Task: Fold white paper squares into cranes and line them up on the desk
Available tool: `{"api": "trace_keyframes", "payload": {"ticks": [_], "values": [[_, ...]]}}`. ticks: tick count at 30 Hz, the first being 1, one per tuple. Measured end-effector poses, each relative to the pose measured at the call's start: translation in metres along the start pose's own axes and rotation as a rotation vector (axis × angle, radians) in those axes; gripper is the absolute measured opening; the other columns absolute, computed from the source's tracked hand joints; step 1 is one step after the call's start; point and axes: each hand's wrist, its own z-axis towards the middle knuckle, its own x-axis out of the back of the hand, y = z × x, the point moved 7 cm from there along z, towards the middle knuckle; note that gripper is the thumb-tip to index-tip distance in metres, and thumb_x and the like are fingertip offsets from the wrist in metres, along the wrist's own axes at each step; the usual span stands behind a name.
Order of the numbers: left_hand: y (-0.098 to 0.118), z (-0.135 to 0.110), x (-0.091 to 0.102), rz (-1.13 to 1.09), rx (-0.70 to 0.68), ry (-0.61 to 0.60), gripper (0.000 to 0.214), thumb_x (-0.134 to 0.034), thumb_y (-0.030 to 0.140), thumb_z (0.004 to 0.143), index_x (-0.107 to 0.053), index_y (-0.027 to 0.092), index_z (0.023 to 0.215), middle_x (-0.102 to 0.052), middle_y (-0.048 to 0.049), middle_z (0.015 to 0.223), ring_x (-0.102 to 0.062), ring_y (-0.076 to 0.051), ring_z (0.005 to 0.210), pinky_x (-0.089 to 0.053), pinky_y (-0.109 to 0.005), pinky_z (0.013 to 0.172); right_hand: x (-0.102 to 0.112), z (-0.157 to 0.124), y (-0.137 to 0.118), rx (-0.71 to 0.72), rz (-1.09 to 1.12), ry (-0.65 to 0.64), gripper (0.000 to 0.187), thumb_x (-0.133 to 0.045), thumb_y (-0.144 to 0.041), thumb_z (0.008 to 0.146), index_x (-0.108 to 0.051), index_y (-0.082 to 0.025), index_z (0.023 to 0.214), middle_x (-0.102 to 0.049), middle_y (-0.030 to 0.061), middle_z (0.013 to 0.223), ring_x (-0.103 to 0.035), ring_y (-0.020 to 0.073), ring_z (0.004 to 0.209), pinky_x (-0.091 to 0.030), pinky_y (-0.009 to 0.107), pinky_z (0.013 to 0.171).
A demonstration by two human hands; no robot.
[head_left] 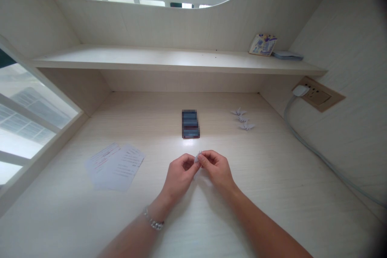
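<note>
Between the fingertips of both hands is a small piece of folded white paper point(197, 157), mostly covered by the fingers. My left hand point(181, 171) pinches it from the left, with a metal bracelet on that wrist. From the right, my right hand point(217, 168) grips the same piece between thumb and forefinger. Just beyond the hands lies a phone point(190, 124), its screen blurred into blocks. Farther right on the desk point(157, 109) stand three small folded paper cranes point(247, 126) in a row running away from me.
Printed paper sheets point(121, 169) overlap on the left of the desk. A shelf point(151, 58) spans the back, carrying a colourful packet point(263, 44) and a flat stack point(288, 55). On the right wall, a grey cable point(314, 149) runs from a plug point(300, 90) in a socket panel point(320, 94).
</note>
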Motion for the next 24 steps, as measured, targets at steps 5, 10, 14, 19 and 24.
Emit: {"api": "trace_keyframes", "payload": {"ticks": [5,10,14,19,24], "values": [[0.0019,-0.0002,-0.0008,-0.015,0.001,-0.016,0.028,-0.06,0.042,0.075,-0.064,0.014,0.075,-0.065,-0.0044,0.071,-0.056,-0.014,0.063,-0.044,-0.023,0.057,0.002,0.001,-0.0008,0.007,-0.022,0.02,0.024,-0.064,-0.039,0.073,-0.064,-0.016,0.075,-0.064,0.0041,0.072,-0.058,0.0166,0.066,-0.047,0.027,0.061],[0.0007,0.0004,-0.0001,-0.035,0.015,-0.011,0.025,-0.06,0.039,0.076,-0.064,0.014,0.077,-0.065,-0.0047,0.073,-0.057,-0.014,0.064,-0.043,-0.022,0.057,0.002,0.0005,-0.003,0.008,-0.031,0.005,0.024,-0.062,-0.039,0.075,-0.064,-0.015,0.076,-0.065,0.0043,0.073,-0.058,0.0165,0.066,-0.046,0.027,0.06],[-0.0018,0.0008,-0.0003,-0.051,0.026,-0.014,0.023,-0.06,0.036,0.076,-0.064,0.014,0.079,-0.066,-0.0047,0.075,-0.057,-0.014,0.066,-0.044,-0.022,0.058,0.0024,0.0001,-0.0058,0.033,-0.056,0.0,0.023,-0.059,-0.038,0.077,-0.065,-0.016,0.079,-0.065,0.0048,0.075,-0.059,0.0169,0.068,-0.047,0.027,0.062],[-0.0047,0.0021,-0.0002,-0.101,0.05,-0.021,0.025,-0.061,0.038,0.075,-0.066,0.014,0.081,-0.068,-0.006,0.078,-0.06,-0.016,0.069,-0.045,-0.023,0.059,0.0023,0.0018,-0.0029,0.007,0.01,-0.016,0.025,-0.058,-0.039,0.077,-0.065,-0.016,0.082,-0.066,0.0051,0.076,-0.06,0.017,0.069,-0.048,0.027,0.06],[-0.0032,0.0037,0.0002,-0.149,0.061,-0.069,0.027,-0.062,0.038,0.075,-0.068,0.014,0.084,-0.07,-0.0076,0.082,-0.062,-0.018,0.074,-0.047,-0.025,0.064,0.0033,0.0047,-0.0011,-0.033,0.074,-0.071,0.021,-0.063,-0.035,0.074,-0.065,-0.017,0.083,-0.066,0.0052,0.078,-0.061,0.0173,0.071,-0.049,0.028,0.061]]}}
